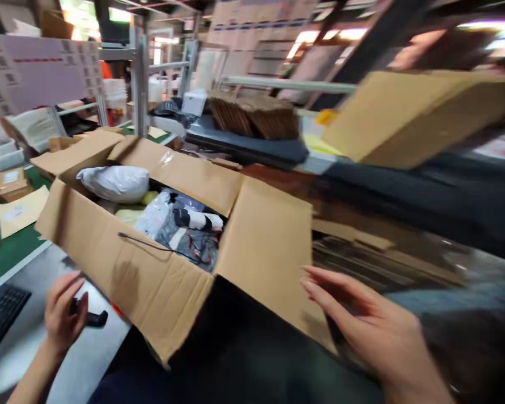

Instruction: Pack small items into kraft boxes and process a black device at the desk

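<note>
Open carton [151, 286] at nine o'clock, bags [154, 213] inside partly hidden. Our left hand [64, 311] at eight, half-curled by blurred black object [96, 320]; our right hand [364, 320] at four, barely parted at flap [269, 247]. Whether either grips, we cannot tell.

We're in what looks like a warehouse packing area! Just off centre towards nine o'clock, an open carton [261, 241] holds bagged goods [113, 184]; farther out at nine, small boxes [12, 184]! Brown cardboard [256, 115] lines up at twelve, metal framing [139, 78] rises at ten, and at eight we spot a keyboard [2, 317] on the desk [29, 306]!
</note>
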The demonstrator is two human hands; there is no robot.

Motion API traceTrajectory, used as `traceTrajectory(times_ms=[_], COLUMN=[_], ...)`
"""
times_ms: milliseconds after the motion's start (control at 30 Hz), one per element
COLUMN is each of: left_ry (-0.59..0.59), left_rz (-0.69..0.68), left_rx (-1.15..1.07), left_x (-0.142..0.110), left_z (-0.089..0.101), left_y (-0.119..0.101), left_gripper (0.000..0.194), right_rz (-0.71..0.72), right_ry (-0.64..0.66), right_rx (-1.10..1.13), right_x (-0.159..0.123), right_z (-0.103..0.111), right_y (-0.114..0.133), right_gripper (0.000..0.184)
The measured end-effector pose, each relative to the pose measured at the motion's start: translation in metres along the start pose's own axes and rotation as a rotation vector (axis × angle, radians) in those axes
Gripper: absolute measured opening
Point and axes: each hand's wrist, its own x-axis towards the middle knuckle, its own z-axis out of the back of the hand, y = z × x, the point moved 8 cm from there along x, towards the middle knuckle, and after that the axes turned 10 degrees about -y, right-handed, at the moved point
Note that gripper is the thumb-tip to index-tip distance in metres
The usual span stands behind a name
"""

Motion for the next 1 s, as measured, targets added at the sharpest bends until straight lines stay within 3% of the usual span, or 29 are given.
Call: traceTrajectory(times_ms=[67, 167, 233, 300, 367, 467, 600, 667, 767, 900, 1000], left_ry=[0.056, 0.232, 0.379, 0.453, 0.43, 0.274, 0.124, 0.151, 0.251, 0.291, 0.254], left_rz=[-0.04, -0.129, -0.13, -0.123, -0.121, -0.054, -0.059, -0.117, -0.186, -0.234, -0.257], left_rx=[-0.064, -0.114, -0.077, -0.042, -0.042, -0.068, -0.106, -0.112, -0.13, -0.178, -0.205], left_x=[0.028, 0.054, 0.054, 0.046, 0.038, 0.032, 0.028, 0.027, 0.028, 0.036, 0.038], left_z=[-0.038, -0.109, -0.152, -0.179, -0.19, -0.191, -0.188, -0.188, -0.189, -0.187, -0.188], left_y=[-0.024, -0.063, -0.073, -0.072, -0.068, -0.063, -0.066, -0.069, -0.069, -0.068, -0.069], left_gripper=[0.061, 0.053, 0.053, 0.052, 0.046, 0.039, 0.041, 0.042, 0.041, 0.036, 0.034], right_rz=[0.227, 0.517, 0.659, 0.739, 0.8, 0.955, 1.039, 1.016, 1.129, 1.247, 1.204], right_ry=[0.205, 0.545, 0.676, 0.755, 0.812, 0.936, 1.22, 1.273, 1.198, 1.019, 0.925], right_rx=[0.055, -0.032, -0.212, -0.384, -0.467, -0.411, -0.21, -0.251, -0.409, -0.354, -0.322], right_x=[0.039, 0.068, 0.084, 0.1, 0.11, 0.098, 0.055, 0.044, 0.043, 0.047, 0.051], right_z=[-0.045, -0.132, -0.189, -0.24, -0.283, -0.338, -0.395, -0.412, -0.407, -0.347, -0.301], right_y=[0.055, 0.127, 0.153, 0.163, 0.167, 0.174, 0.182, 0.182, 0.178, 0.169, 0.149], right_gripper=[0.03, 0.03, 0.03, 0.029, 0.029, 0.031, 0.081, 0.094, 0.068, 0.007, 0.025])
